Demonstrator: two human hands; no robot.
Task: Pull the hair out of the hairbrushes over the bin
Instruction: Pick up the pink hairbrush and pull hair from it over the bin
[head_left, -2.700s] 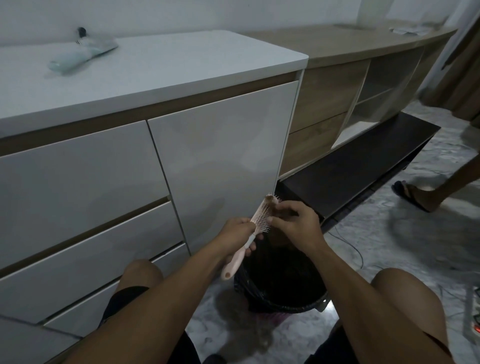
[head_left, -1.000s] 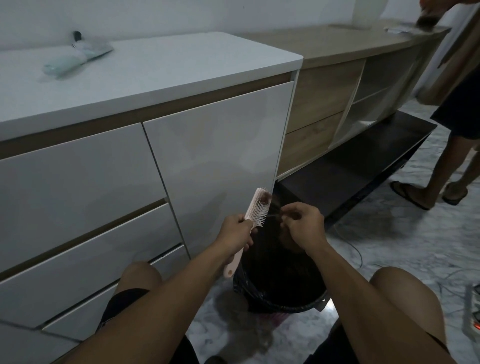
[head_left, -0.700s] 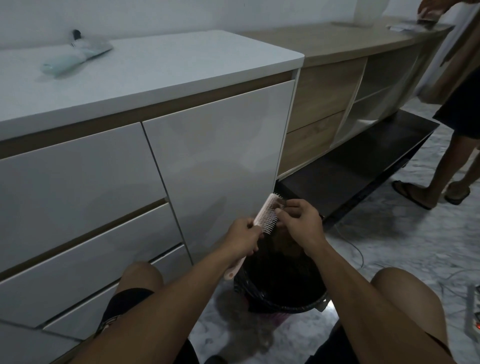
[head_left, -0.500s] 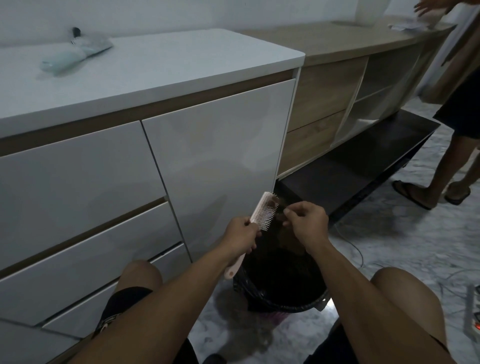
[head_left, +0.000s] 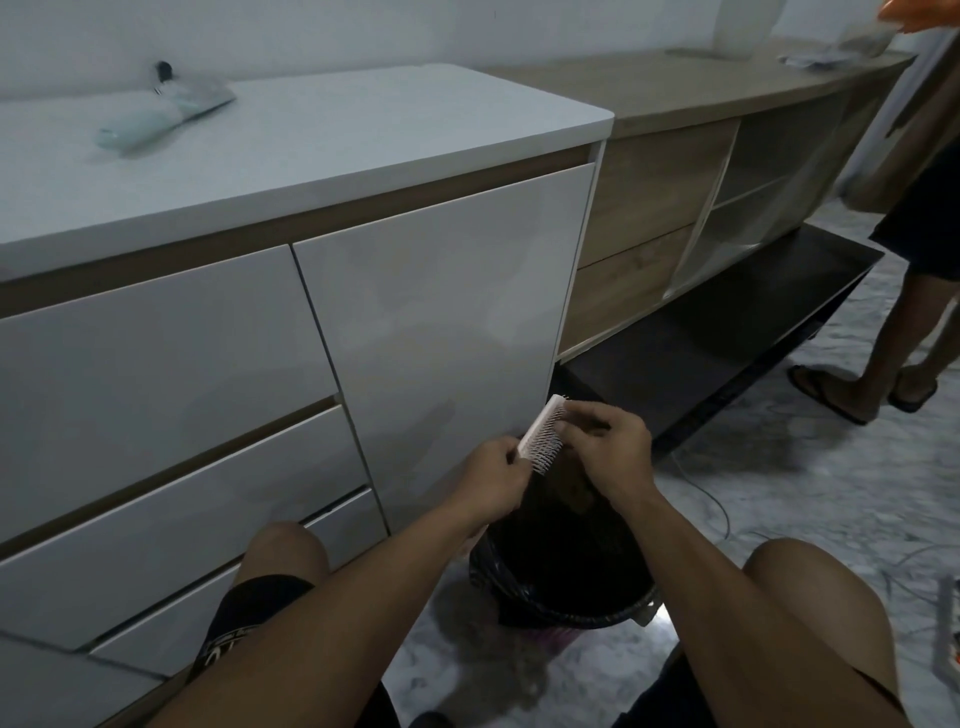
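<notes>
A glossy white drawer cabinet (head_left: 208, 338) fills the background above a marbled floor. The left hand (head_left: 493, 480) grips the handle of the pale pink bristled hairbrush (head_left: 543, 439), held tilted over the round black-lined bin (head_left: 566, 587). The right hand (head_left: 608, 449) pinches at the bristles. Plucking is underway; next, I judge, 1 tuft must be drawn free and dropped below.

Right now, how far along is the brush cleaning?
Underway. The left hand grips the pink hairbrush over the black-lined bin while the right hand picks at its bristles. Whether hair remains is unclear. A pale brush waits on the counter, untouched.
</notes>
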